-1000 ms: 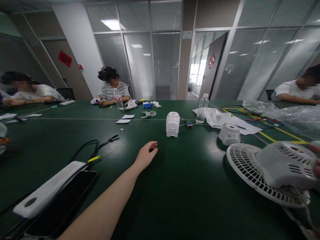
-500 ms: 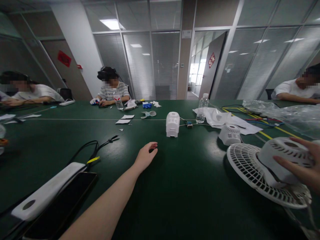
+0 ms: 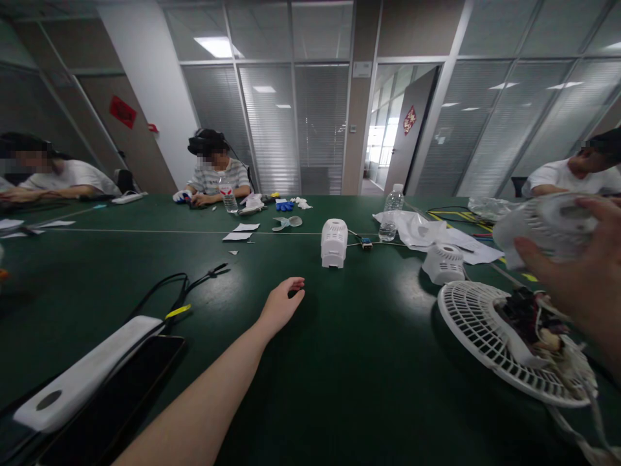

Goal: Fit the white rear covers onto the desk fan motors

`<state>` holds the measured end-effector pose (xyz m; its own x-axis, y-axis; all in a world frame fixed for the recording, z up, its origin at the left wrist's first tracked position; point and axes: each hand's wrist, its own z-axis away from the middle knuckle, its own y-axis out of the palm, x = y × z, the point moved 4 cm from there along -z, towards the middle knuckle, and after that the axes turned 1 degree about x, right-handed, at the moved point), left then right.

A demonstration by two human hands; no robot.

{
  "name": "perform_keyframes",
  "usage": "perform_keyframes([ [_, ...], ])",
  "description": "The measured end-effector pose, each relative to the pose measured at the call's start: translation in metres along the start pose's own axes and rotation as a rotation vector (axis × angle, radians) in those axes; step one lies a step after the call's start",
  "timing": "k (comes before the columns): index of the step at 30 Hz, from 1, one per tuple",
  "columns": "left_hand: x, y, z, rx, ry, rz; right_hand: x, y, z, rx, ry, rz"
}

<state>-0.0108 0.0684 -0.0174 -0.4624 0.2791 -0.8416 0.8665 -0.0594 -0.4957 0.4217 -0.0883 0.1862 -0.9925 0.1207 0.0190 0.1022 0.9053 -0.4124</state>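
At the right, my right hand (image 3: 577,272) grips a white vented fan motor cover (image 3: 538,226), slightly blurred, in the air. Below it on the table lies a round white fan grille (image 3: 475,323). The dark motor and its wires (image 3: 531,317) are exposed on the grille's back. My left hand (image 3: 284,303) rests on the green table, fingers loosely bent and apart from the thumb, with nothing in it. A white vented housing (image 3: 334,241) stands upright beyond my left hand. Another small white vented housing (image 3: 443,262) is behind the grille.
A white power strip (image 3: 92,369) and a black phone (image 3: 116,401) lie at the left with cables. Farther back are a water bottle (image 3: 391,213), a plastic bag on paper (image 3: 422,230), and a fan blade (image 3: 287,223). Several people sit around the table.
My right hand has lifted the motor cover up off the back of the grille, uncovering the motor and wires. My left hand has stayed in place.
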Motion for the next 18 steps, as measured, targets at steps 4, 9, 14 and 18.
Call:
perform_keyframes([
  [4, 0.003, 0.001, -0.001, 0.008, 0.000, 0.003, 0.012, 0.046, -0.017, 0.112, -0.020, -0.070],
  [9, 0.006, 0.002, -0.003, 0.007, 0.003, 0.005, 0.001, 0.116, -0.012, 0.378, 0.270, -0.073],
  [14, 0.006, 0.002, -0.005, -0.004, 0.004, -0.001, -0.003, 0.152, -0.002, 0.412, 0.352, -0.109],
  [18, 0.006, 0.001, -0.004, -0.005, 0.000, -0.008, -0.013, 0.170, 0.008, 0.508, 0.430, -0.138],
])
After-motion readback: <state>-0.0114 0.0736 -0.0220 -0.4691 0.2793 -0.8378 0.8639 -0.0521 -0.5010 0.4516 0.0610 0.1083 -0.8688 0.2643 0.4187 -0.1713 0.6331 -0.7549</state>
